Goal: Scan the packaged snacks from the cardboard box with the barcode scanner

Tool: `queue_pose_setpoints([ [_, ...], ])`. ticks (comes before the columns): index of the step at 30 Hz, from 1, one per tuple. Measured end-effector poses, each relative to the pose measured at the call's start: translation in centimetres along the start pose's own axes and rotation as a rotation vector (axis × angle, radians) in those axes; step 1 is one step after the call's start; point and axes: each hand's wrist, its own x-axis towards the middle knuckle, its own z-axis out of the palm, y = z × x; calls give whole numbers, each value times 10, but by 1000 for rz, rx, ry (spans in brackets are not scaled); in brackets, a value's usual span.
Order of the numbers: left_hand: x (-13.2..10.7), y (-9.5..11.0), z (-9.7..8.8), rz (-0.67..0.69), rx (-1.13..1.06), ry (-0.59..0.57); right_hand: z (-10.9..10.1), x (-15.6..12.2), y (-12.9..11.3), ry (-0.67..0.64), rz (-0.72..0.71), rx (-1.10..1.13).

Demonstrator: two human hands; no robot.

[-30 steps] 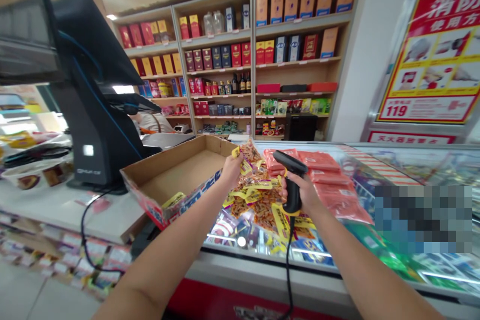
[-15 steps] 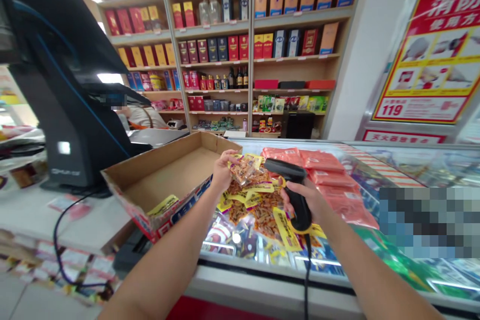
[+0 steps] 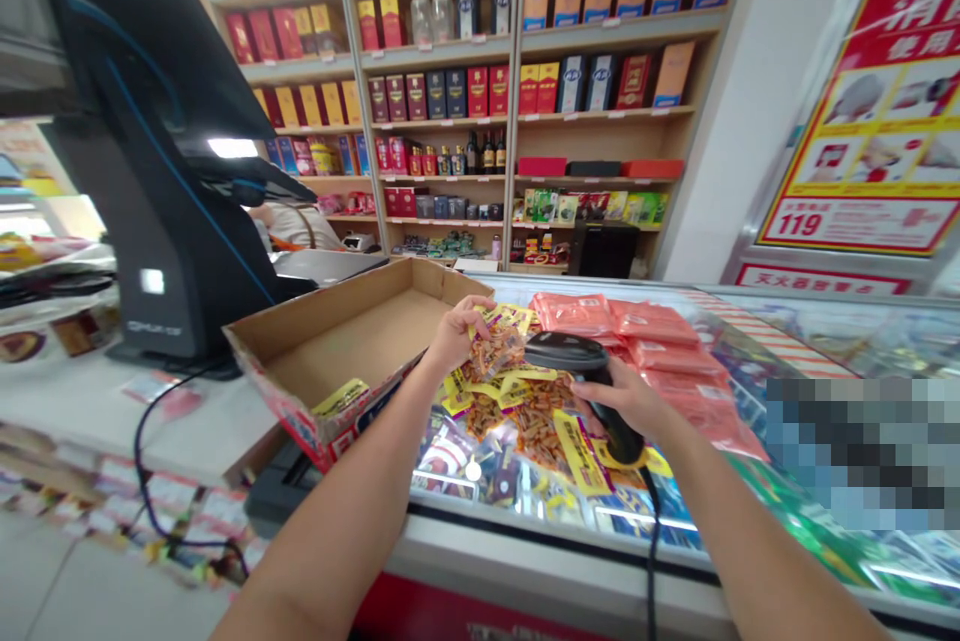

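Observation:
My left hand (image 3: 456,336) pinches a see-through snack packet with a yellow label (image 3: 496,351) by its edge, just above a loose heap of similar yellow-edged packets (image 3: 517,411). My right hand (image 3: 621,399) grips a black corded handheld barcode scanner (image 3: 592,371), its head tilted toward the held packet and a short way from it. To the right of the scanner lie flat pink-red packets (image 3: 622,321). An open cardboard tray (image 3: 337,346) stands to the left of my left hand, and its inside shows bare brown card with a yellow-labelled packet at the front corner.
The heap lies on a glass-topped freezer (image 3: 825,331). A black till terminal (image 3: 161,221) stands on the white counter (image 3: 157,411) at left, and a person (image 3: 300,226) sits behind it. Wooden shelves (image 3: 450,161) of boxed liquor fill the back.
The scanner has tilted flatter, its head turned toward the held packet. My left hand still holds the packet, and the view has shifted slightly.

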Motion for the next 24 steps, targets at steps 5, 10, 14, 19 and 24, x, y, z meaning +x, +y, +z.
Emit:
queue_pose_setpoints([
  [5, -1, -1, 0, -8, 0, -3, -1, -2, -2, -35, 4, 16],
  [10, -1, 1, 1, -17, -9, -6, -2, -3, -4, -47, 7, -18],
  [14, -1, 0, 0, -16, -33, -4, 2, -5, -8, -13, 2, 8],
  [19, -1, -10, 2, -15, -33, 38, 5, -5, -12, 131, 2, 250],
  [24, -7, -11, 19, -40, -32, 58, -6, 0, -13, 226, -74, 530],
])
